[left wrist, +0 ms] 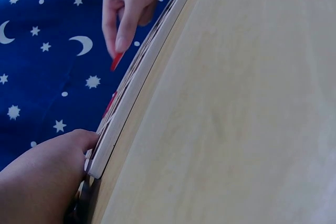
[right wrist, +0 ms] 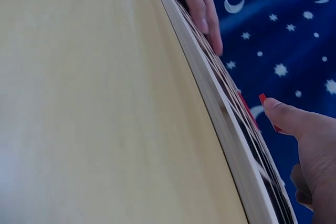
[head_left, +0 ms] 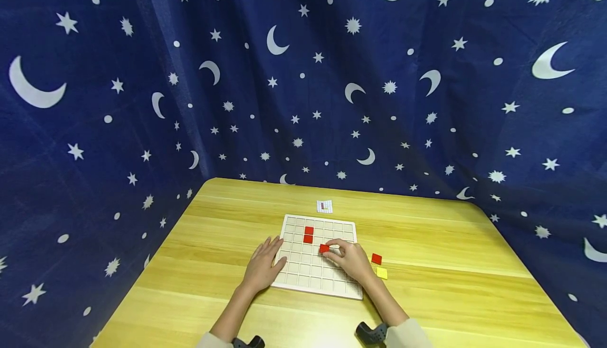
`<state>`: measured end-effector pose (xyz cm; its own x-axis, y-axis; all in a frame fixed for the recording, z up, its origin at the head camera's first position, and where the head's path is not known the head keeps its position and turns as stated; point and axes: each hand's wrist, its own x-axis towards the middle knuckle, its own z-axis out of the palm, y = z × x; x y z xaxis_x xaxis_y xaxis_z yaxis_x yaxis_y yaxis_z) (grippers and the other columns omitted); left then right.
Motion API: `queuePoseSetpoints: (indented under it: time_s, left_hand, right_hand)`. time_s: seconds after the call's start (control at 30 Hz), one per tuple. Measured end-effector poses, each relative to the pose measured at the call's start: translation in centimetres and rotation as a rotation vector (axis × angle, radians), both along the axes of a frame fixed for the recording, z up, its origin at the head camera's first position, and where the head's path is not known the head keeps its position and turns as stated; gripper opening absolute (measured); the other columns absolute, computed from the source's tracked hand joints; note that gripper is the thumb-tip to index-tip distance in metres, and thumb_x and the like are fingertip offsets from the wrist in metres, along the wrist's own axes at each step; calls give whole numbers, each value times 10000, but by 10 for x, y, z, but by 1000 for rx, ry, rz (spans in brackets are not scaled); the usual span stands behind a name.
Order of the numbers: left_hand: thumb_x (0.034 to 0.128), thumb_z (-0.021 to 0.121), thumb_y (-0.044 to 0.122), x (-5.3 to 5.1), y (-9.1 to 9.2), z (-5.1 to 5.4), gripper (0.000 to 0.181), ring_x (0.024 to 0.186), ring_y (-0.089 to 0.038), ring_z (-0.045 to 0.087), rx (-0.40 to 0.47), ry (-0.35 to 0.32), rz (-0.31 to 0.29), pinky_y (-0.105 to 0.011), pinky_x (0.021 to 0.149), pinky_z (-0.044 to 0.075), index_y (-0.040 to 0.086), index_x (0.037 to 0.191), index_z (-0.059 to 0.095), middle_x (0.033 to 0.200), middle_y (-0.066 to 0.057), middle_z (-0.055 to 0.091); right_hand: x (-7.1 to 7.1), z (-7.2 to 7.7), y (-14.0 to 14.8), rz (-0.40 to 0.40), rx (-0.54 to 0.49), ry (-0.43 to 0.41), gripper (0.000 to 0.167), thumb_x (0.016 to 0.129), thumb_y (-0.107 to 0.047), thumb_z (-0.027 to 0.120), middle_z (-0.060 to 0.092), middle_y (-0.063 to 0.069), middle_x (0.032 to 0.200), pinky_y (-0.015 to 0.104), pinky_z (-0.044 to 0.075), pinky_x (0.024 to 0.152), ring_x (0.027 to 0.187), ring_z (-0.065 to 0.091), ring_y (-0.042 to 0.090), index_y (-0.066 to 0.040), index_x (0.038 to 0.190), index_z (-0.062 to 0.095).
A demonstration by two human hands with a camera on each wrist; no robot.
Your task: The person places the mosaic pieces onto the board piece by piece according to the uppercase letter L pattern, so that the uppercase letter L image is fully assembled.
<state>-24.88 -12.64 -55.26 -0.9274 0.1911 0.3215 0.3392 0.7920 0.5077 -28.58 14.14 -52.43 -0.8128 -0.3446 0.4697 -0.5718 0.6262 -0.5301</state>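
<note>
In the head view's lower middle, the left hand [head_left: 265, 266], fingers extended, rests at the left edge of the grid board [head_left: 295, 263]; light, steady pressure there should prevent sliding. Rightward, two red tiles [head_left: 309, 230] sit one above the other. Next, over the board, the held red tile [head_left: 324, 249] is pinched by the right hand [head_left: 352, 261], apart from the left; best lower it level, squared to the grid lines. Farther right, a loose red tile [head_left: 377, 259] and a yellow tile [head_left: 382, 272] lie near that wrist, easily nudged.

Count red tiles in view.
4: two red tiles on the board, one pinched in the right hand, one on the table by the yellow tile. More could be hidden.
</note>
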Motion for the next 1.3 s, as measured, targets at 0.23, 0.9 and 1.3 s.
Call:
queuePoseSetpoints:
  time_s: [0.23, 0.9, 1.3]
  left_hand:
    - [933, 513, 346, 0, 0, 1, 524, 1342, -326, 260, 1, -9, -3, -475, 1094, 178, 72, 1374, 439, 1418, -116, 397]
    - [930, 511, 363, -2, 0, -1, 532, 1346, -299, 262, -23, -4, 8, -449, 1100, 174, 88, 1379, 437, 1420, -97, 398]
    - [932, 511, 362, -1, 0, 0, 534, 1350, -303, 251, -12, -15, 7, -450, 1103, 162, 85, 1381, 433, 1421, -101, 394]
  right_hand:
    - [-3, 0, -26, 14, 9, -15, 276, 776, -309, 738, 177, -180, 439, 166, 165, 377, 403, 92, -43, -127, 980, 707]
    - [-9, -3, -46, -25, 104, -8, 288, 767, -341, 740, 274, -144, 434, 205, 238, 418, 436, 171, 16, -140, 971, 715]
    - [-7, -5, -40, 8, 68, 2, 322, 755, -344, 747, 229, -161, 452, 184, 183, 410, 436, 153, -10, -127, 990, 709]
